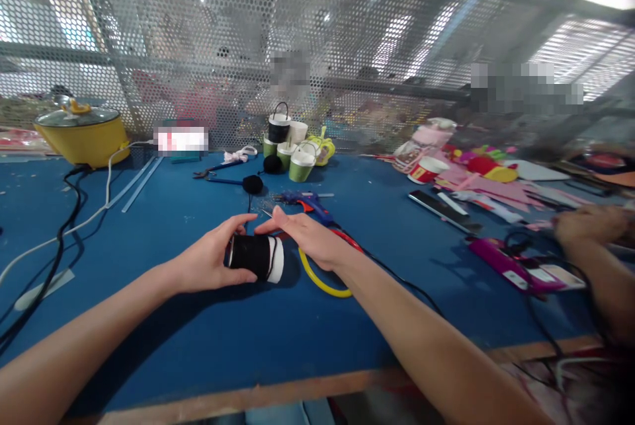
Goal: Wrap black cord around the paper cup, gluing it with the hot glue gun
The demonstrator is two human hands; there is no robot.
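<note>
Desk: blue top, wooden strip along the near edge.
Left hand: fingers curled round the cup's left end, grasping it.
Black-wrapped cup: on its side on the desk between both hands, white rim to the right.
Right hand: fingers stretched flat and released, tips touching the cup's upper side.
Yellow hoop: flat on the desk, partly under the right wrist.
Glue gun: blue, just beyond the right hand.
Co-worker's hand: far right, on the desk.
Cup cluster: green and white, before the mesh screen.
Yellow pot: far left, lidded.
</note>
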